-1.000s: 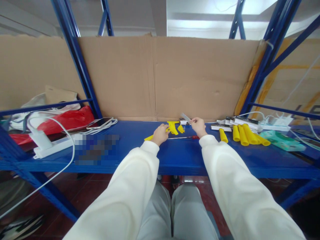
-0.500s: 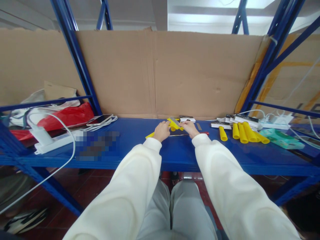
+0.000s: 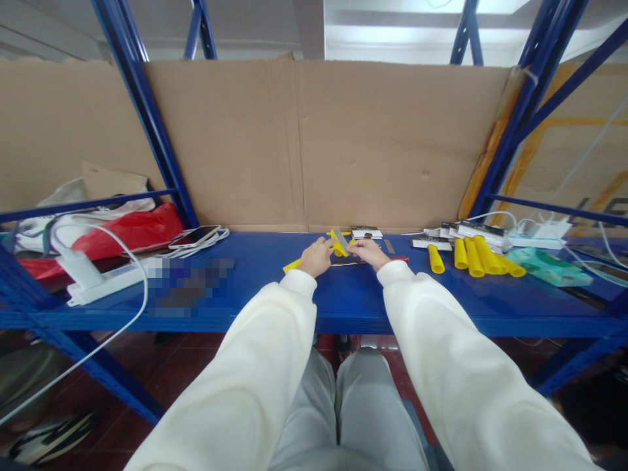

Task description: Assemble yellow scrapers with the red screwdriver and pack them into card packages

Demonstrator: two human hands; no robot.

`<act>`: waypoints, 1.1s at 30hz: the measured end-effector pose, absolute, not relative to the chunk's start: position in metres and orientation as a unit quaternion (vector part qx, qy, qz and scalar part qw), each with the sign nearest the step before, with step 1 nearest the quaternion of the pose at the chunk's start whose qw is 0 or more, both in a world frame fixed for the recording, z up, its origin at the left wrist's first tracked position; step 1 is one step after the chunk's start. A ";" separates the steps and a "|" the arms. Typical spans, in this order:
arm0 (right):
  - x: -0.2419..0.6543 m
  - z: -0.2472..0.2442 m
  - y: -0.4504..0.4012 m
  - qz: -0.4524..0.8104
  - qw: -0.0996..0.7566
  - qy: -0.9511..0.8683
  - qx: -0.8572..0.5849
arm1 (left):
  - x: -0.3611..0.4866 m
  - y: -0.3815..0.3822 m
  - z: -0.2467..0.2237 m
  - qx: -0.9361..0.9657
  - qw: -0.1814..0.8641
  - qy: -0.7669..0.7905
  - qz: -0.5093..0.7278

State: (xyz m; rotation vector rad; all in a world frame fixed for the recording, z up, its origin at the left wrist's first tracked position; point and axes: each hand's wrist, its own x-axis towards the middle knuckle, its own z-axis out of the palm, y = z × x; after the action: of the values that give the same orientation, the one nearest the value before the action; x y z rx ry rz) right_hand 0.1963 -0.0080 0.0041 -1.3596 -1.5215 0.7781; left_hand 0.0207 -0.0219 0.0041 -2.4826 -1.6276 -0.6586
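At the middle of the blue shelf, my left hand [image 3: 316, 256] is closed on a yellow plastic piece [image 3: 334, 233]; its fingers hide part of it. A yellow tube end [image 3: 291, 265] shows to the left of that hand; whether it belongs to the same piece I cannot tell. My right hand [image 3: 369, 251] pinches the near end of a flat grey blade [image 3: 339, 237], which slants across the yellow piece. Under the right hand lies a thin tool with a red handle [image 3: 402, 258]. Just beyond are a small box [image 3: 366, 232] and a grey strip [image 3: 389, 246].
Several yellow tubes [image 3: 473, 256] lie to the right, before stacked white boxes [image 3: 475, 230] and a green packet [image 3: 550, 266]. A power strip [image 3: 105, 281], its white cable, a phone [image 3: 195, 235] and a red bag [image 3: 132, 229] are left. Cardboard [image 3: 343, 144] closes the back.
The grey blade has turned to a steeper slant over the yellow piece. My right hand has shifted slightly left, closer to my left hand. The whole view has moved a little.
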 end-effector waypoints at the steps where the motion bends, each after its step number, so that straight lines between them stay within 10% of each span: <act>1: 0.196 0.005 -0.009 0.321 0.462 -0.616 -0.551 | 0.021 -0.022 0.004 -0.818 0.049 -0.532 -0.213; 33: 0.208 -0.002 0.000 0.346 0.428 -0.675 -0.491 | 0.023 -0.030 0.009 -0.840 0.063 -0.512 -0.171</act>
State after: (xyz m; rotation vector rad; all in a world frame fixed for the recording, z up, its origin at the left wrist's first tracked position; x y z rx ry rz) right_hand 0.2081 -0.0001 -0.0021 -1.2269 -1.6867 0.8641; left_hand 0.0228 -0.0297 0.0085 -2.5370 -1.5458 -0.5180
